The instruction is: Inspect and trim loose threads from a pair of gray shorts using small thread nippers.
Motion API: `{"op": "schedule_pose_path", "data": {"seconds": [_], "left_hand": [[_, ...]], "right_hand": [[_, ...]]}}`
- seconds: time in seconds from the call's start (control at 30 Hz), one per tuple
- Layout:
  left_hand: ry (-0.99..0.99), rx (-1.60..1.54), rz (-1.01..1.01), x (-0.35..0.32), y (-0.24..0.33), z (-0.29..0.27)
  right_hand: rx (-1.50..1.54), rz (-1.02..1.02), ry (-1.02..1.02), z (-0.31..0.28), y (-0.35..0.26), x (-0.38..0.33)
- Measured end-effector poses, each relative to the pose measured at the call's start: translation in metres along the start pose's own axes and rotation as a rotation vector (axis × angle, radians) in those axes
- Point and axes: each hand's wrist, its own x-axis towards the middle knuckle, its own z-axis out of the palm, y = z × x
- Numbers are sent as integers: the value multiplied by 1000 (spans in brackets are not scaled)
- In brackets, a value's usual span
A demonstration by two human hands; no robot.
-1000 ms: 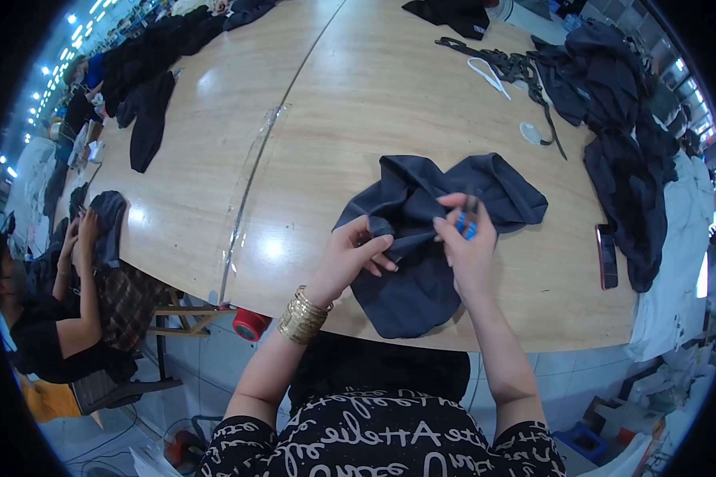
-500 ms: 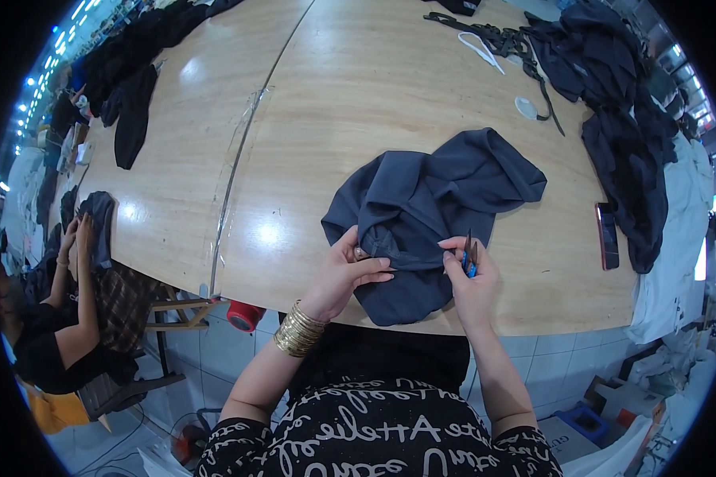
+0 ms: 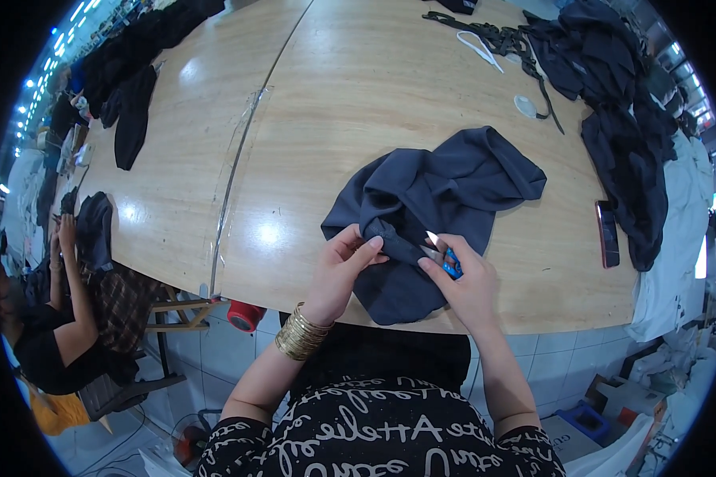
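A dark grey-blue garment point(image 3: 453, 179) lies bunched on the wooden table point(image 3: 326, 103) in front of me. My left hand point(image 3: 336, 274), with gold bangles point(image 3: 302, 331) at its wrist, pinches a folded part of the cloth between thumb and fingers. Small thread snips point(image 3: 453, 266) with blue handles sit in my closed right hand point(image 3: 473, 288). Their blades point up and to the left, just over the garment. The right fingertips are at the cloth's edge; whether they also grip it, I cannot tell.
A phone point(image 3: 607, 233) lies at the right, beside a pile of dark garments point(image 3: 624, 159). Dark straps point(image 3: 485, 36) and a white loop point(image 3: 479, 52) are at the far right. At the left, a co-worker's hands point(image 3: 65, 230) work beside a dark cloth point(image 3: 95, 230).
My right hand has shifted slightly left and turned, tilting the snips from upright to leftward. My left thumb has risen a little on the cloth. The co-worker's hands have moved left.
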Motion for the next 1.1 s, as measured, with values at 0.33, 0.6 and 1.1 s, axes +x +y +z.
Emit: {"op": "schedule_pose_path", "data": {"seconds": [0.33,0.6,1.1], "left_hand": [[-26,291,189,-6,7,10],[-43,322,185,-7,6,9],[-54,251,131,-7,7,9]], "right_hand": [[-65,-232,33,3,-7,6],[-112,-305,93,5,-10,7],[-107,-323,108,8,-12,9]]}}
